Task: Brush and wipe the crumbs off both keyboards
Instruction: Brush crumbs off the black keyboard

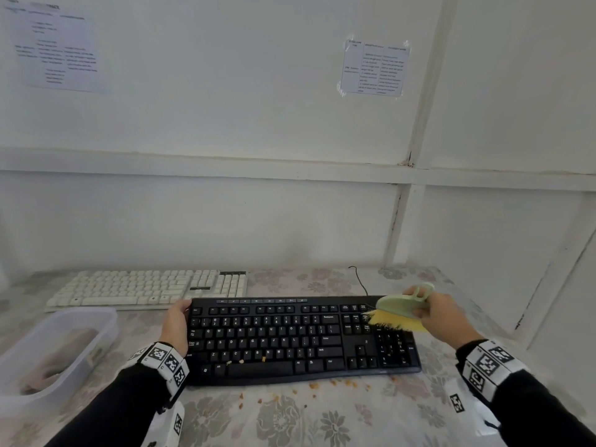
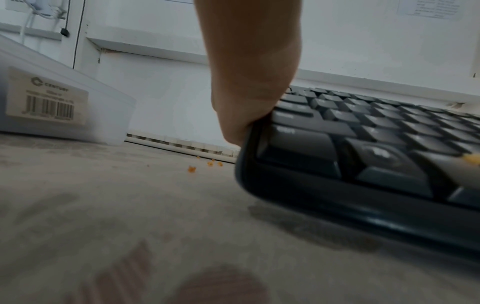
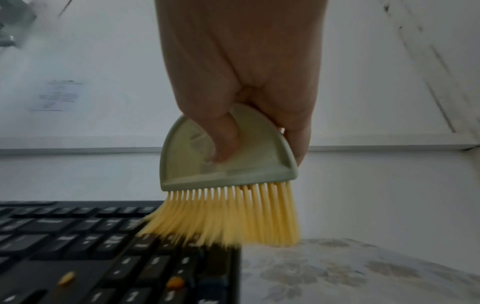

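A black keyboard [image 1: 290, 340] lies in front of me on the floral tablecloth. My left hand [image 1: 175, 324] grips its left edge, with the thumb on top. My right hand [image 1: 442, 312] holds a small green brush [image 1: 401, 303] whose yellow bristles [image 1: 398, 321] touch the keys above the number pad. Orange crumbs [image 1: 242, 361] sit on the keys by the space bar, and more crumbs [image 1: 316, 385] lie on the cloth in front. A white keyboard [image 1: 151, 287] rests behind, at the left. The right wrist view shows the brush [image 3: 228, 160] pinched by thumb and fingers over the black keyboard [image 3: 91, 246].
A clear plastic container [image 1: 54, 346] with a pinkish cloth inside stands at the left, close to the black keyboard. A thin black cable [image 1: 359, 279] runs back from the keyboard to the white wall. A few crumbs [image 2: 192, 169] lie left of the keyboard.
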{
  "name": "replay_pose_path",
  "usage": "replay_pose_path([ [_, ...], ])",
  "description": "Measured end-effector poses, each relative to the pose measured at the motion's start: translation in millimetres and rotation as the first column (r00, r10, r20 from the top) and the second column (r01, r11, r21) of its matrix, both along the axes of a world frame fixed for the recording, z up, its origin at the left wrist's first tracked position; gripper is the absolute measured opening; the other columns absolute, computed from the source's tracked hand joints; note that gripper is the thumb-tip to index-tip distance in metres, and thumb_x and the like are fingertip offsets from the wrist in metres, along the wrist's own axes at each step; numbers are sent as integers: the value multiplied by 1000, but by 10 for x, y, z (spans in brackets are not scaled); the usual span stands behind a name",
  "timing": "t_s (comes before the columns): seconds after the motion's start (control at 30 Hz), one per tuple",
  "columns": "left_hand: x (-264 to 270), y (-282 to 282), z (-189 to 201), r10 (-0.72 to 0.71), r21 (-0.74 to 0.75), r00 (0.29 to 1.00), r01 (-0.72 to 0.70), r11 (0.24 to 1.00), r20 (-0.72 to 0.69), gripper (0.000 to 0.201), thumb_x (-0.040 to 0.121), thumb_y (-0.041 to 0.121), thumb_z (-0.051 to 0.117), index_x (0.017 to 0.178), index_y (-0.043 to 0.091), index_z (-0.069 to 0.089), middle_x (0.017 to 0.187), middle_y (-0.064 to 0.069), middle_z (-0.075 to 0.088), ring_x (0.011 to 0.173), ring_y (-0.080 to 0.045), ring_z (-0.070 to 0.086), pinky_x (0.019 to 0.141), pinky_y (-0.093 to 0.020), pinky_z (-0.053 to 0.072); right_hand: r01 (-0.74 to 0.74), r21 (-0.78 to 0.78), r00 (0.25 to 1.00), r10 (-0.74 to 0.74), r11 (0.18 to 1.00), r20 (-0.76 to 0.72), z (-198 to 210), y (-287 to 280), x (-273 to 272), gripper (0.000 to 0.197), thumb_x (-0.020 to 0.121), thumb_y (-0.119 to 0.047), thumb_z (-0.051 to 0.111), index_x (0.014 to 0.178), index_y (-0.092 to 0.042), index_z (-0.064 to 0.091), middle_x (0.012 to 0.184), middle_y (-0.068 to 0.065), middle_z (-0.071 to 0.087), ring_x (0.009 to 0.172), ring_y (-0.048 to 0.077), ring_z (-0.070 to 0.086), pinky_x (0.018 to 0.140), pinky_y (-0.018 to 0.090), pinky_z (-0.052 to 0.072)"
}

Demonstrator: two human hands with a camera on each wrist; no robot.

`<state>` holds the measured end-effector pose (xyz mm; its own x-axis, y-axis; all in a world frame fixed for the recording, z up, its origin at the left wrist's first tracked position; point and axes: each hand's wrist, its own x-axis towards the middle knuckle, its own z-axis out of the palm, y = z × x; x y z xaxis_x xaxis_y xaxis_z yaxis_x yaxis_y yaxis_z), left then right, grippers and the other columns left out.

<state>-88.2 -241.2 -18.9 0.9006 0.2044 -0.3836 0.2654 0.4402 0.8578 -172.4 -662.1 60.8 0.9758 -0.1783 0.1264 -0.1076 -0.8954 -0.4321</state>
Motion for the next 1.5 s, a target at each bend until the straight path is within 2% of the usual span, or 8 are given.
replay_pose_path([
  [0.27,-17,-37,22,20,23,1000,-20,1000,-4,36,93,31,37,74,10,59,48,-4,62,60,-27,55,61,-34,43,154,-173,988,-154,973,11,84,-231,12,28,86,0,46,108,-5,61,86,13,59,68,23,47,57,27,36],
  [0.47,-24,-30,38,30,28,999,-29,999,-22,36,92,32,38,75,10,60,48,-5,62,65,-28,53,62,-34,43,-274,46,962,274,961,9,136,374,-42,34,88,3,50,98,-29,54,82,-7,56,72,10,55,58,11,37],
  [0.6,-25,-38,42,60,32,998,-60,998,-15,36,95,30,36,74,10,58,45,-4,61,47,-26,60,60,-33,41,-362,122,930,366,924,-17,-19,627,11,32,88,3,52,108,-21,60,102,-3,57,95,12,53,77,13,39],
  [0.7,-29,-52,39,67,30,998,-66,997,-8,36,95,28,35,73,10,57,43,-3,60,36,-20,58,59,-33,40,-323,116,943,329,939,-40,-74,571,2,35,88,4,51,114,-17,61,103,-2,54,96,11,50,82,16,36],
  [0.9,-33,-47,51,62,12,998,-62,998,-13,34,94,29,37,74,11,57,45,-3,61,56,-26,56,60,-34,42,-173,37,975,177,984,-133,-43,113,-94,37,87,5,49,107,-25,56,100,3,56,94,19,54,77,23,39],
  [1.13,-50,-50,74,39,-16,999,-40,999,-20,35,94,31,36,75,11,58,46,-4,61,66,-27,52,62,-35,43,36,-150,992,-53,988,-112,7,-198,-179,17,87,-1,49,100,-12,51,78,3,51,71,18,53,52,19,31],
  [1.3,-71,-76,97,29,-6,999,-29,1000,-16,35,95,30,35,74,11,56,44,-3,60,65,-26,51,62,-34,41,199,88,964,-211,976,163,137,65,-248,11,84,-3,55,86,-10,46,57,0,44,50,10,41,43,21,28],
  [1.5,-57,-45,78,37,8,999,-37,999,-15,34,93,31,37,74,12,58,48,-3,61,65,-27,52,64,-35,43,106,388,934,-226,916,278,-77,457,-143,22,82,4,57,80,-15,46,62,4,53,47,11,45,34,9,36],
])
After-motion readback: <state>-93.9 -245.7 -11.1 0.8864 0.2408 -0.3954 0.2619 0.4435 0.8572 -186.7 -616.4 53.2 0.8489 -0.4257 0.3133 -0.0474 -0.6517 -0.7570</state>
